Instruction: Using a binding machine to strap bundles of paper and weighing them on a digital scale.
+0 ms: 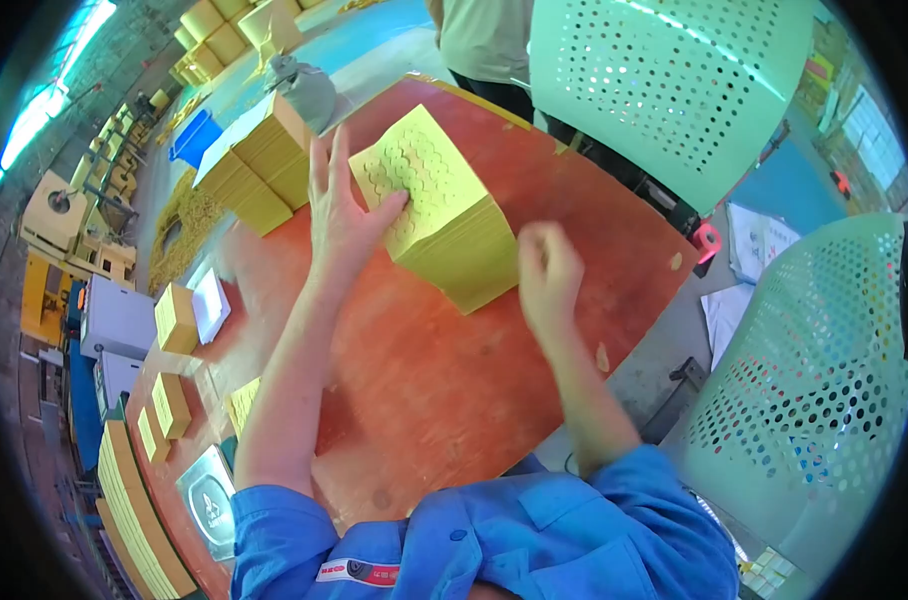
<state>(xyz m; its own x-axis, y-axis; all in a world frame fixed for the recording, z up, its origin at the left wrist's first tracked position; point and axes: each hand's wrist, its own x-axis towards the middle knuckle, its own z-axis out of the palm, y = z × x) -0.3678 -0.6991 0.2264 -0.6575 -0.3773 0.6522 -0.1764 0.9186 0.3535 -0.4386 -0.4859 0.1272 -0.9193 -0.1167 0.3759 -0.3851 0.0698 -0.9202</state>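
Note:
A tall, squared stack of yellow paper sheets (464, 262) stands on the red tabletop (424, 410), its top face marked with rows of scalloped, coin-like cuts. My left hand (342, 215) is at the stack's left side with fingers spread; the thumb reaches over the top sheet's left edge. On the opposite side, my right hand (551, 275) is curled into a fist close beside the stack's right face. Whether its knuckles touch the paper I cannot tell. Nothing shows in that fist.
Another yellow paper stack (259, 170) stands at the far left, near a blue bin (196, 138). Small yellow blocks (177, 320) line the left side. Pale green perforated panels (664, 90) rise at the right, with a pink tape roll (707, 241) nearby. A person (489, 40) stands beyond the table.

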